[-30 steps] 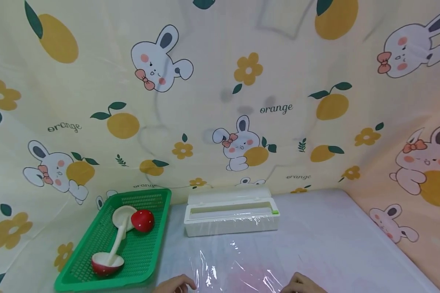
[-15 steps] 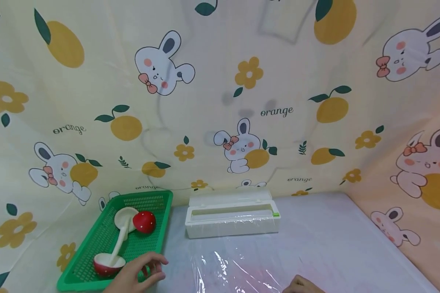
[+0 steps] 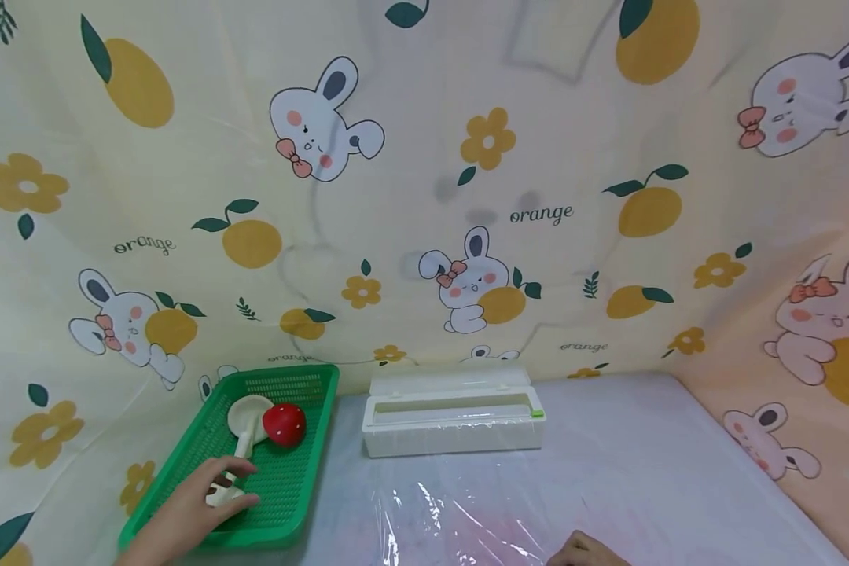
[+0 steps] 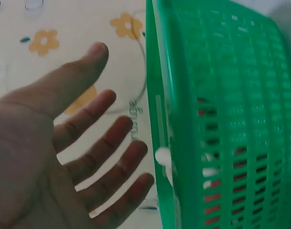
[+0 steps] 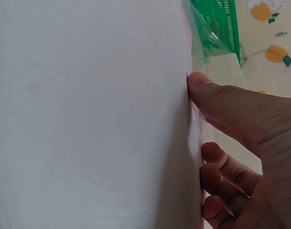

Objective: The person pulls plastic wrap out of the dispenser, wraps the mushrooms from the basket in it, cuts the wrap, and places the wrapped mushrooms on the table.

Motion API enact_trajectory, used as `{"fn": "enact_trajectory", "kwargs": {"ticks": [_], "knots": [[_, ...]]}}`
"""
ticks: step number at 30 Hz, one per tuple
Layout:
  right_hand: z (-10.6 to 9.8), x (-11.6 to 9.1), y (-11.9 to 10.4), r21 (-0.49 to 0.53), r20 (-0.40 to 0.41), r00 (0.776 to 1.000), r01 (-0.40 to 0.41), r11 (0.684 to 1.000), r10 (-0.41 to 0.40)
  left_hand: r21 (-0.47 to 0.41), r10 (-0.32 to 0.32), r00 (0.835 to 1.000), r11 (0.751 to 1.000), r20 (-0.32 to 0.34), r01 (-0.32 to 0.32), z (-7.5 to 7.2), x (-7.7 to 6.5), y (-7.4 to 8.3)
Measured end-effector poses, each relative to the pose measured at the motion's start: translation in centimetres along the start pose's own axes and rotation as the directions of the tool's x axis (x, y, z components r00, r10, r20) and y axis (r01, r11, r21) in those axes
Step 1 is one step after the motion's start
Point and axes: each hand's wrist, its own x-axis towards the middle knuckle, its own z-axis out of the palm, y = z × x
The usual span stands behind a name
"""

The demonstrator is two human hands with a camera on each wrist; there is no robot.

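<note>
In the head view my left hand (image 3: 191,503) is over the near part of a green plastic basket (image 3: 318,464), fingers spread and slightly bent, gripping nothing. The left wrist view shows that hand (image 4: 64,138) apart from the basket's rim. Inside the basket lie ladles: a cream one (image 3: 246,417), a red bowl with white dots (image 3: 284,425), and another bowl partly hidden behind my hand. At the bottom right my right hand (image 3: 584,550) holds the edge of clear plastic wrap (image 3: 460,523); in the right wrist view thumb and forefinger are together at the film and the other fingertips touch the surface.
A white cling film box (image 3: 453,436) stands at the back middle with its lid raised; the film runs from it towards me. A green piece (image 3: 538,413) sits at its right end. Behind the table (image 3: 630,448) hangs a printed cloth (image 3: 396,181).
My left hand has let go of the plastic wrap and moved left over the basket. The right hand stays at the film's right side. The head view has shifted slightly.
</note>
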Motion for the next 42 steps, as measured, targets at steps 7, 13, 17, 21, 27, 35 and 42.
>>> {"fn": "enact_trajectory", "kwargs": {"ticks": [7,13,17,21,27,35,42], "knots": [[-0.1,0.0,0.5,-0.045,-0.017,0.996,0.087,0.995,-0.088,0.121,-0.014,0.999,0.992,-0.031,0.018,-1.2,1.2,-2.3],[0.3,0.5,1.0,-0.342,0.002,0.939,0.324,0.882,-0.344,0.137,-0.028,1.000,0.990,-0.010,0.029,-1.5,1.5,-3.9],[0.5,0.9,1.2,-0.414,-0.003,0.899,0.397,0.819,-0.438,0.149,-0.046,0.999,0.988,-0.002,0.045,-1.5,1.6,-4.5],[0.6,1.3,0.9,-0.474,0.005,0.866,0.442,0.761,-0.500,0.161,-0.030,1.000,0.987,0.001,0.030,-1.6,1.8,-5.1],[0.8,1.2,0.1,-0.548,0.038,0.880,0.415,0.726,-0.474,0.171,-0.040,0.999,0.985,0.013,0.038,-1.6,2.0,-6.0],[0.9,1.1,0.1,-0.562,0.027,0.889,0.392,0.729,-0.457,0.198,-0.037,0.999,0.980,0.029,0.031,-1.1,3.0,-7.1],[0.8,1.2,0.8,-0.553,0.021,0.860,0.434,0.711,-0.509,0.129,-0.052,0.996,0.991,0.066,0.043,-0.3,4.2,-8.8]]}}
